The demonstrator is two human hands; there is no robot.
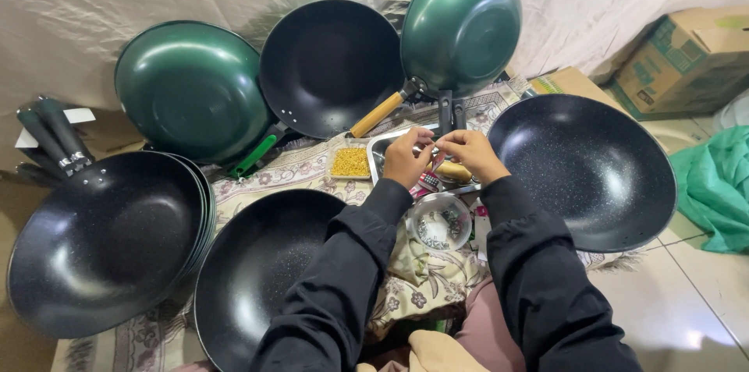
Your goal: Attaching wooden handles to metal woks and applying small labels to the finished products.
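Head view: left hand and right hand fingertip-to-fingertip above metal tray.

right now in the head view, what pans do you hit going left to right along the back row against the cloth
Green wok turned bottom outward → black non-stick wok with a wooden handle → second green wok propped upright, bottom outward. Further right past the pans, a cardboard box.
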